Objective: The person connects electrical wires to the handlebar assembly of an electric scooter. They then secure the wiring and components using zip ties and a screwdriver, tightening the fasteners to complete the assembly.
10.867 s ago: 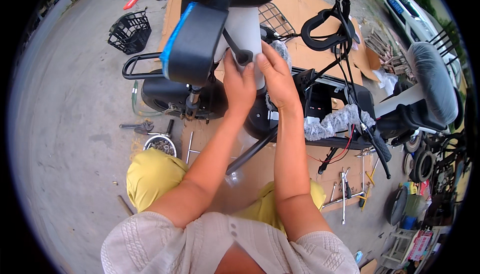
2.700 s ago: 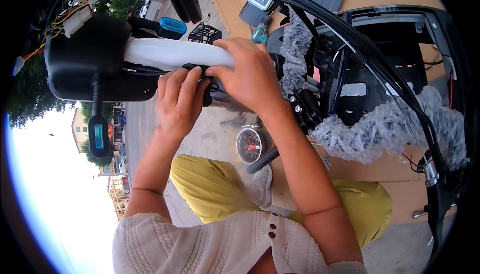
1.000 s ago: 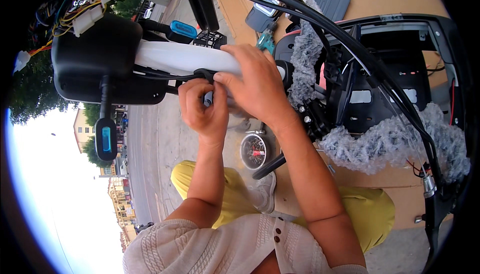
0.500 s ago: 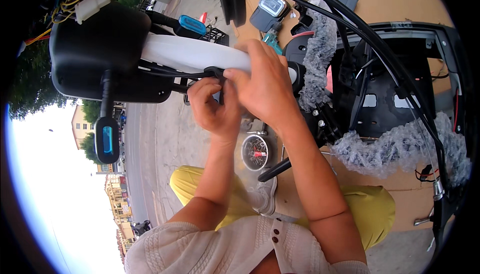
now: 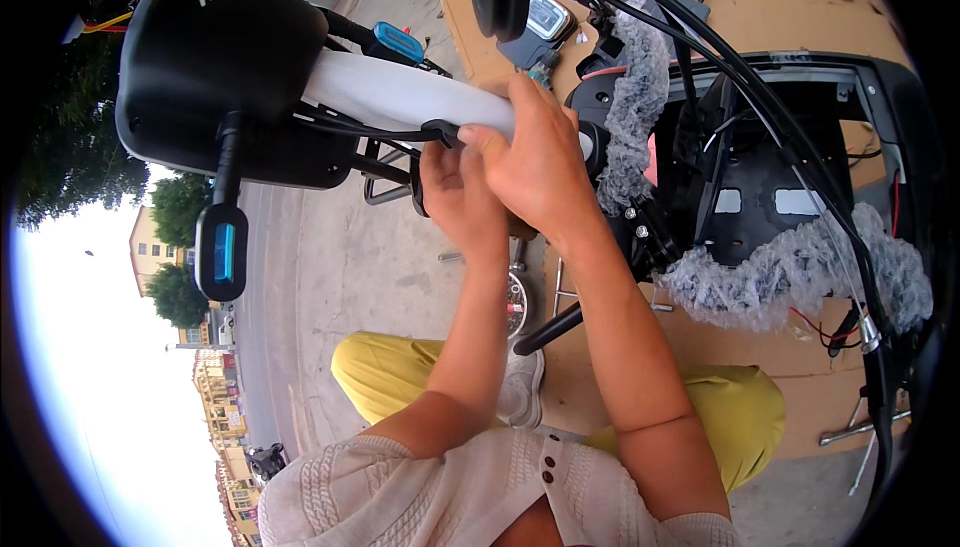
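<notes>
A thick white tube (image 5: 405,92) slants across the upper middle, from a black box-shaped housing (image 5: 220,67) toward my wrists. Black cables (image 5: 370,132) run along its underside and meet a small black loop (image 5: 440,131). My right hand (image 5: 540,162) is wrapped over the tube's right part, thumb pressed close by the loop. Just below, my left hand (image 5: 462,192) has its fingers curled up against the loop and cables; its fingertips are partly hidden.
Black mirror-like parts with blue inserts (image 5: 224,252) stick out from the housing. At right stands a black frame (image 5: 885,97) with grey bubble wrap (image 5: 770,282) around parts of it. A bowl of small hardware (image 5: 517,304) sits below my hands. Cardboard (image 5: 790,22) covers ground beyond.
The housing and white tube have shifted a little right in view. My left hand has moved right and its pinch has loosened, fingers now under the loop. My right hand stays on the tube.
</notes>
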